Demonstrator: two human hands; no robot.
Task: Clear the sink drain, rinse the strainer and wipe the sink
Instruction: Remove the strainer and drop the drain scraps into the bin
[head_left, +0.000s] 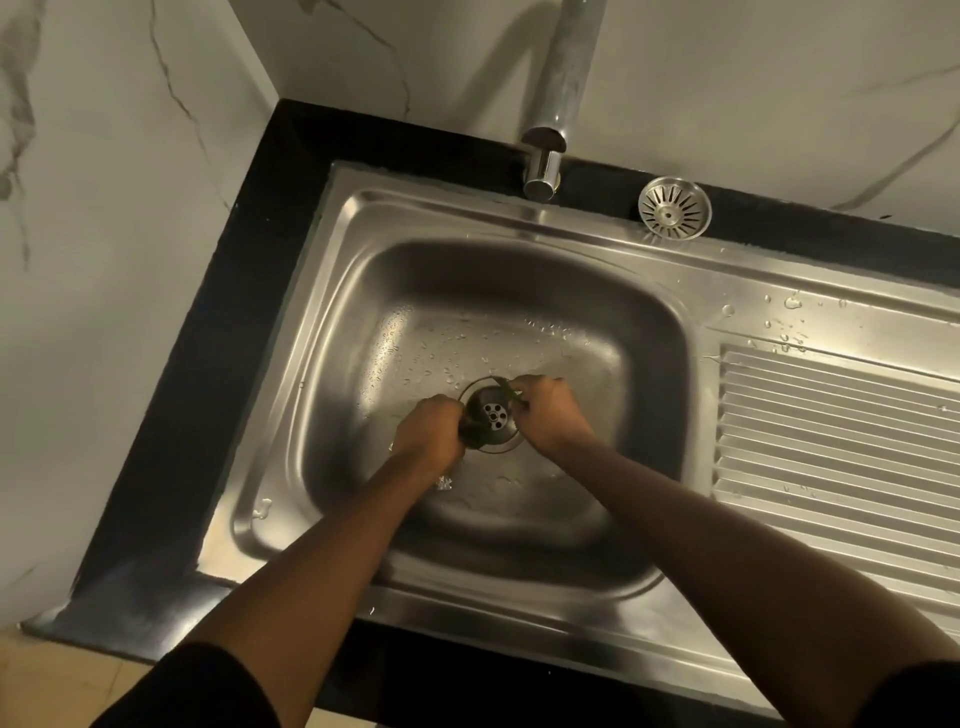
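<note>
At the drain, dark green scraps were clutched in the left grip; a green strip was pinched in the right grip.

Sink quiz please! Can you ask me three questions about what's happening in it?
1. True or false: the strainer sits in the drain.
2. Where are the left hand and right hand? A at the tap; B at the drain; C up in the air.
3. Fill in: the scraps both hands hold are ____.
Key: 1 false, it lies behind the basin, right of the tap. 2 B. 3 green.
</note>
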